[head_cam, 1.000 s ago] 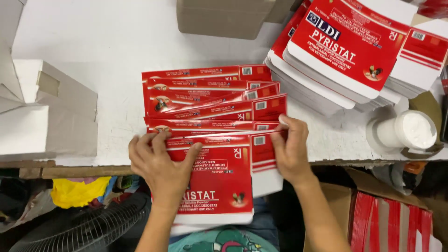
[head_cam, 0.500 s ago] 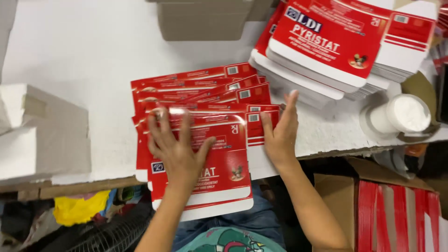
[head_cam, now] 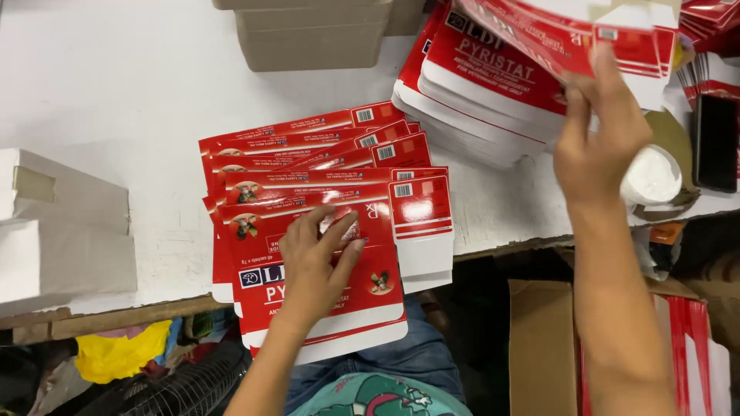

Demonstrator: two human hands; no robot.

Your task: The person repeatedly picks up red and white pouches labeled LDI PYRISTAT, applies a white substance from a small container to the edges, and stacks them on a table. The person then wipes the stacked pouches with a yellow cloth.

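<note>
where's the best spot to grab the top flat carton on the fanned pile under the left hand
Grip the top flat carton by its white bottom edge, coming from the near side: that edge overhangs the table, so fingers fit beneath. The left hand presses its middle.

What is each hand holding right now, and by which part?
Right hand grips a flat red-and-white carton blank by its lower edge. Left hand holds nothing, pressing flat on the fanned carton blanks.

The left hand lay flat on the fanned cartons at the worktop edge. Right of the fan, the right hand pinched a carton above the stack.
</note>
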